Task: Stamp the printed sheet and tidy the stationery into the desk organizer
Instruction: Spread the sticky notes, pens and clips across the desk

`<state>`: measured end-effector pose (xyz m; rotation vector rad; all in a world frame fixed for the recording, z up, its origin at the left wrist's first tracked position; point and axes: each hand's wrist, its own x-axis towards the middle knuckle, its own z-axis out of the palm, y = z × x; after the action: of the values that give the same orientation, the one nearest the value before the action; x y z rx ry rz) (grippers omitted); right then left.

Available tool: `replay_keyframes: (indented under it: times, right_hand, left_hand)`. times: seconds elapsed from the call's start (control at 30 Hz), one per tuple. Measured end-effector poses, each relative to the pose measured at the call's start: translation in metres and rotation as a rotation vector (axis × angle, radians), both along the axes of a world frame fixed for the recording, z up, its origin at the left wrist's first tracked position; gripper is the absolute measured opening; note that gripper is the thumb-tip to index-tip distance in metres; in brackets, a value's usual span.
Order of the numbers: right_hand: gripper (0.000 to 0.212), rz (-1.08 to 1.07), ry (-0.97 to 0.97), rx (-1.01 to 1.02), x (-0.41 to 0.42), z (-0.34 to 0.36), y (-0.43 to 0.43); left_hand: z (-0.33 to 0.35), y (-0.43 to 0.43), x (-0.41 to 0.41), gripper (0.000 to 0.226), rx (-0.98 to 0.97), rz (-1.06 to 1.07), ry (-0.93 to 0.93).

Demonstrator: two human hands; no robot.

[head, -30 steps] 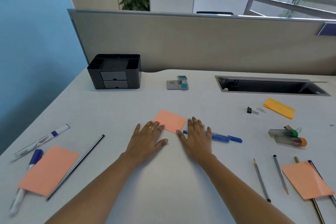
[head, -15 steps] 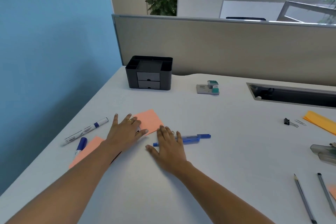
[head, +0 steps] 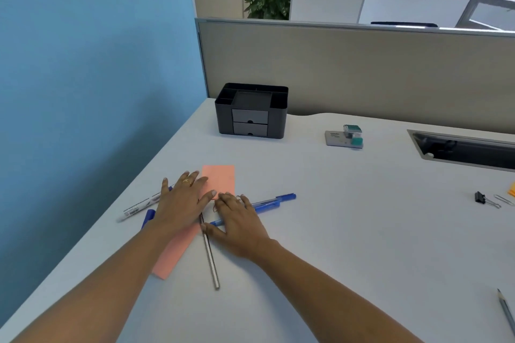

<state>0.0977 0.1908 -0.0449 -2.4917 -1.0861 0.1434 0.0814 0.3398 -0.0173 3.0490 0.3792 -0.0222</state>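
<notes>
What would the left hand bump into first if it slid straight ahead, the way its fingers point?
Probably nothing soon: the left hand points past the pink paper over bare desk; the black organizer stands farther, perhaps slightly right.

Centre of frame: your left hand (head: pixel 182 203) and right hand (head: pixel 237 220) lie flat among a pink sheet (head: pixel 220 179), blue pens (head: pixel 267 203), a white marker (head: pixel 139 205) and a grey pencil (head: pixel 210 256); little bare desk between them.
Path to organizer (head: pixel 251 110), upper centre: bare desk (head: pixel 278 164) beyond the pink sheet.
Right of centre: wide bare surface; stamp (head: pixel 345 136) stands well apart at upper right.
Far right: cable slot (head: pixel 462 149), binder clip (head: pixel 480 199), pencil (head: pixel 507 312) at the edge.
Left: desk edge, blue wall (head: pixel 83 78) beside it.
Behind: partition (head: pixel 362 69) closes off the desk.
</notes>
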Motion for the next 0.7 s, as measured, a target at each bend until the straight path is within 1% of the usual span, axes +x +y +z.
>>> replay_keyframes:
  times: [0.07, 0.17, 0.23, 0.3, 0.37, 0.43, 0.47, 0.53, 0.57, 0.63, 0.67, 0.7]
  right_hand:
    - [0.084, 0.038, 0.026, 0.051, 0.0, 0.0, 0.005]
    - [0.06, 0.087, 0.102, 0.14, -0.001, 0.005, 0.007]
    - [0.049, 0.054, 0.092, 0.195, 0.0, 0.01, 0.002]
    - [0.043, -0.051, 0.017, 0.195, 0.002, 0.012, -0.008]
    - [0.039, -0.223, -0.061, 0.187, 0.004, 0.009, -0.021]
    - [0.036, -0.405, -0.156, 0.221, 0.003, 0.004, -0.033]
    - [0.036, -0.471, -0.166, 0.21, 0.001, 0.002, -0.038]
    - [0.046, -0.512, -0.076, 0.12, -0.003, -0.001, -0.043]
    - [0.056, -0.494, -0.027, 0.066, -0.005, -0.002, -0.043]
    - [0.082, -0.434, 0.001, 0.025, -0.008, -0.003, -0.04]
    - [0.092, -0.407, 0.01, 0.018, -0.008, -0.003, -0.037]
    - [0.097, -0.382, 0.02, 0.005, -0.008, -0.004, -0.034]
  left_hand:
    - [-0.002, 0.002, -0.005, 0.053, -0.019, 0.008, -0.016]
    - [-0.004, 0.0, -0.011, 0.051, -0.05, 0.011, -0.07]
    - [-0.005, -0.003, -0.015, 0.05, -0.122, 0.025, -0.14]
    - [-0.006, -0.008, -0.021, 0.05, -0.172, 0.044, -0.187]
    - [-0.009, -0.013, -0.027, 0.052, -0.126, 0.062, -0.192]
    - [-0.012, -0.016, -0.035, 0.054, -0.078, 0.089, -0.201]
    - [-0.013, -0.018, -0.038, 0.056, -0.076, 0.104, -0.195]
    - [-0.015, -0.02, -0.044, 0.054, -0.084, 0.127, -0.141]
    - [-0.016, -0.02, -0.046, 0.051, -0.079, 0.127, -0.11]
    - [-0.016, -0.021, -0.05, 0.046, -0.069, 0.096, -0.068]
    - [-0.015, -0.02, -0.051, 0.045, -0.075, 0.077, -0.054]
    - [-0.013, -0.019, -0.052, 0.045, -0.084, 0.06, -0.042]
